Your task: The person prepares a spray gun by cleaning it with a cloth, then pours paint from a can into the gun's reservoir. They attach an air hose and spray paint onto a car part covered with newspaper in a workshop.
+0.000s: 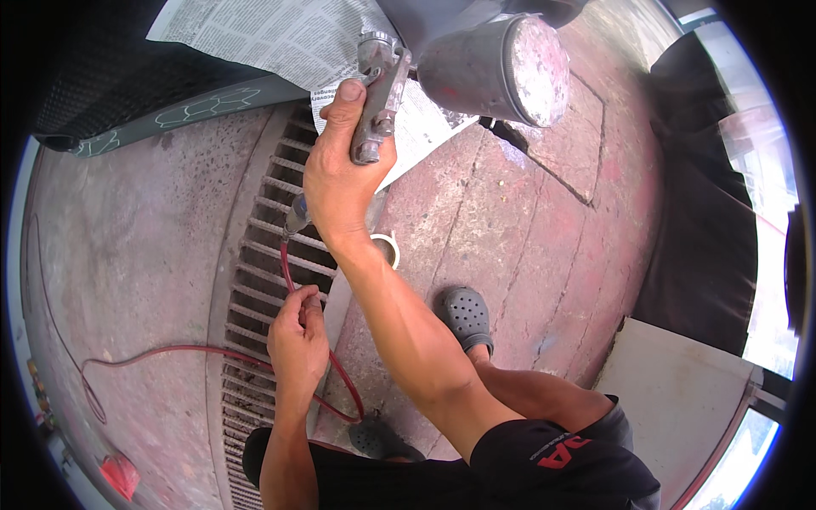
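My right hand point(347, 161) is closed around a worn metal spray gun point(381, 106), with the thumb laid along its body. The gun's large grey paint cup point(476, 72), its round end crusted with white and reddish paint, juts out to the right. From the coupling point(296, 217) below that hand, a red air hose point(346, 387) runs down. My left hand point(299, 331) pinches the hose a little below the coupling. Newspaper sheets point(255, 38) lie just beyond the gun, over a dark panel point(195, 106) with hexagon line patterns.
A slatted metal drain grate point(255, 289) crosses the concrete floor under my hands. The hose loops off to the left over the floor. My feet wear grey clogs point(466, 314). A white ring point(388, 249) lies by the grate. Black sheeting point(701, 195) hangs at right, above a pale panel point(680, 399).
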